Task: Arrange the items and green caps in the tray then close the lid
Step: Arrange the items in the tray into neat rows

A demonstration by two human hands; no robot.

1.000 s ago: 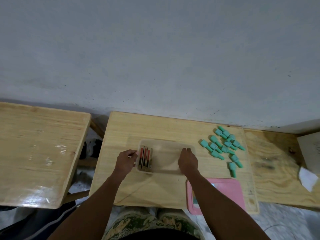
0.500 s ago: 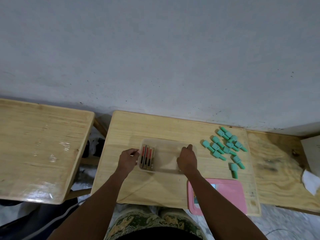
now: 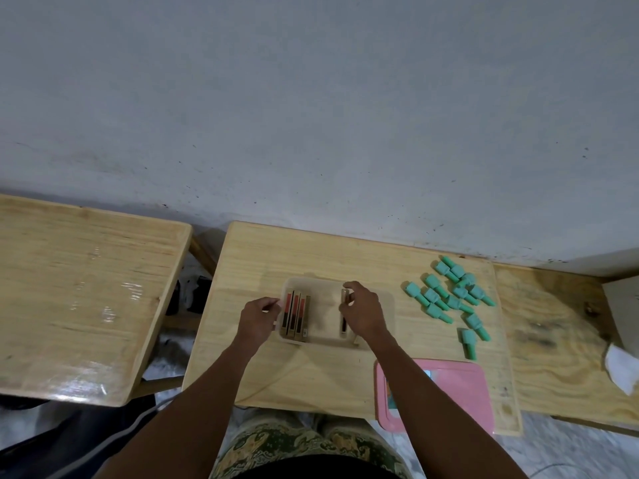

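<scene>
A clear plastic tray [image 3: 323, 284] sits mid-table. Several slim red-and-gold sticks [image 3: 295, 314] lie side by side against its left wall. My left hand [image 3: 257, 318] rests at the tray's left edge with curled fingers touching the rim. My right hand [image 3: 363, 311] is over the tray's right half and pinches one more slim stick [image 3: 344, 321], which lies lengthwise in the tray. Several green caps [image 3: 449, 299] are scattered on the table to the right of the tray. The pink lid [image 3: 460, 392] lies flat at the front right, partly under my right forearm.
A second wooden table [image 3: 79, 292] stands to the left across a gap. A rougher plywood board [image 3: 560, 333] adjoins on the right, with a white cloth [image 3: 622, 371] at its edge. A grey wall [image 3: 311, 115] rises right behind the tables.
My right hand has lifted from flat over the tray's right side and now pinches a stick that shows beside it. The left hand has hardly moved. The view shifted slightly.
</scene>
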